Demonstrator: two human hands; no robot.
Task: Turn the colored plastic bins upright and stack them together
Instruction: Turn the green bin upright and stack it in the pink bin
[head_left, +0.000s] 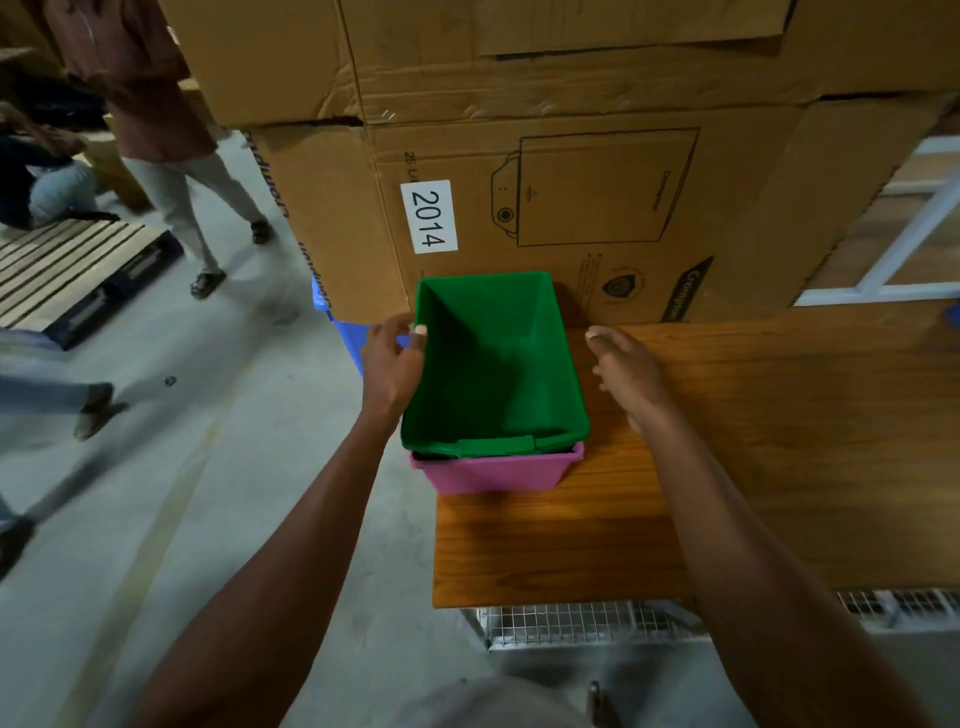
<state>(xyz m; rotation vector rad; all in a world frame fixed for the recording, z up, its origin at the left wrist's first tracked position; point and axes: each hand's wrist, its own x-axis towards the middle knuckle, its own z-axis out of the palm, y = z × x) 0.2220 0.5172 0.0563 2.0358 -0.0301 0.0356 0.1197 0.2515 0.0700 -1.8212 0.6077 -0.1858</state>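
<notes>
Sitting mouth-up, the green bin (493, 364) is nested inside the pink bin (498, 470), so only the pink rim and a strip of its near wall show below the green rim. The green bin's long axis runs away from the person, from its near end at the tabletop (727, 441) edge toward the cartons (545, 156) behind it, and its far end reaches close to the lower carton. The pair stands at the left corner of the wooden tabletop. The left hand (392, 364) is at the green bin's left rim, fingers curled; its fingertips lie at the rim's outer edge, though whether they grip it cannot be told. The right hand (626, 371) hovers just beside the right rim, fingers loosely spread and clear of the plastic, holding nothing. A blue bin (345, 332) shows beyond the left hand, off the tabletop's left side and partly hidden by the lower carton; which way it faces cannot be told. The lower carton bears a white label (429, 216) reading 2014, turned sideways, and a line drawing of an appliance. A wire mesh rack (571, 621) shows below the tabletop's near edge. On the concrete floor (234, 467) to the left lies a wooden pallet (78, 270), and other people's legs stand near it.
</notes>
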